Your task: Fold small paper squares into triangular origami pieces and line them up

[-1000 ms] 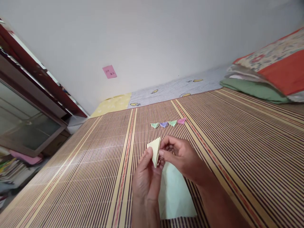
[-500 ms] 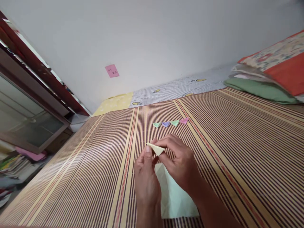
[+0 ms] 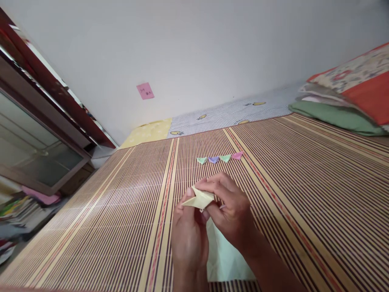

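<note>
A small folded piece of pale yellow paper (image 3: 200,199) is held between both hands, its folds spread into pointed flaps. My left hand (image 3: 189,233) is closed, pinching its left side with the thumb uppermost. On the other side, my right hand (image 3: 229,207) grips the paper's right end between thumb and fingers. Under my hands and wrists lies a creased pale green sheet (image 3: 226,255), partly covered by them. Beyond the hands, several small folded paper triangles in green, purple and pink (image 3: 213,159) sit in a row.
A striped bamboo mat (image 3: 121,211) covers the surface. Behind it run a checked cloth (image 3: 212,115) and a white wall bearing a pink note (image 3: 145,91). Folded bedding (image 3: 337,115) is piled at the far right. A glass-fronted cabinet (image 3: 36,150) stands left of the mat.
The yellow paper has turned in my fingers and its folds have opened out, showing more flaps. Both hands stay closed on it, with the fingers slightly shifted.
</note>
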The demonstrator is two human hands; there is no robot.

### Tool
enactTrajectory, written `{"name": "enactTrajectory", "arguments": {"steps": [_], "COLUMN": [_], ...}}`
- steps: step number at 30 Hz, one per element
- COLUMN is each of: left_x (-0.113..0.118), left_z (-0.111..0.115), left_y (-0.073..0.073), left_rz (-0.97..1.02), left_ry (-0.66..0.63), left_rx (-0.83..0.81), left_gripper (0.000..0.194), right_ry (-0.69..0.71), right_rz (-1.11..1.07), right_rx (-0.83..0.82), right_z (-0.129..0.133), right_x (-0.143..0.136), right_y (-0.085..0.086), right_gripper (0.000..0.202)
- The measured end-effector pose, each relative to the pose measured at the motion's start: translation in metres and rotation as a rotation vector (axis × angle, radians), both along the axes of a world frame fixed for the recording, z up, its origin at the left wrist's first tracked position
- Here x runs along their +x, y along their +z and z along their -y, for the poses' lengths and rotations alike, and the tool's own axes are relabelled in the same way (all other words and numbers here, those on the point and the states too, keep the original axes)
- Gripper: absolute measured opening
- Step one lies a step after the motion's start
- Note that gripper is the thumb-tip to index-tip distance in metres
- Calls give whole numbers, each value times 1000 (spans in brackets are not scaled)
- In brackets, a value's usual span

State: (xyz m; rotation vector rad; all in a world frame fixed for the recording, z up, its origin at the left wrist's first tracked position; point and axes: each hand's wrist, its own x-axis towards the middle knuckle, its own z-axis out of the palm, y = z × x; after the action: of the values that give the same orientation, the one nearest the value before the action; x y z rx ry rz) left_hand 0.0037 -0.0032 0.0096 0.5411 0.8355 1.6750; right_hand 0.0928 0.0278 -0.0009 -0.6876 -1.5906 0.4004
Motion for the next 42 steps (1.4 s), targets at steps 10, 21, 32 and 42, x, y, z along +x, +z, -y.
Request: {"name": "enactTrajectory", "arguments": {"steps": [10,21,32,42], "left_x": [-2,1,9,5], "left_z": [6,-1,4,-1], "left_y": [0,-2,6,5], "left_rz": [156,157,124,24], "left_ry": [-112,25,40,-26], "left_rx": [-20,-56,-27,8], "left_gripper": [18,32,24,19], "right_ry": [-113,16,-86,-56], "right_rz": [-147,-68,-69,-68], "right_rx": [-223,-28,123,120], "right_z": [-3,0,2,-4], "right_x": [3,-4,-6,-3], "right_y": [3,-3,-8,-13], "right_gripper": [19,23,25,26]}}
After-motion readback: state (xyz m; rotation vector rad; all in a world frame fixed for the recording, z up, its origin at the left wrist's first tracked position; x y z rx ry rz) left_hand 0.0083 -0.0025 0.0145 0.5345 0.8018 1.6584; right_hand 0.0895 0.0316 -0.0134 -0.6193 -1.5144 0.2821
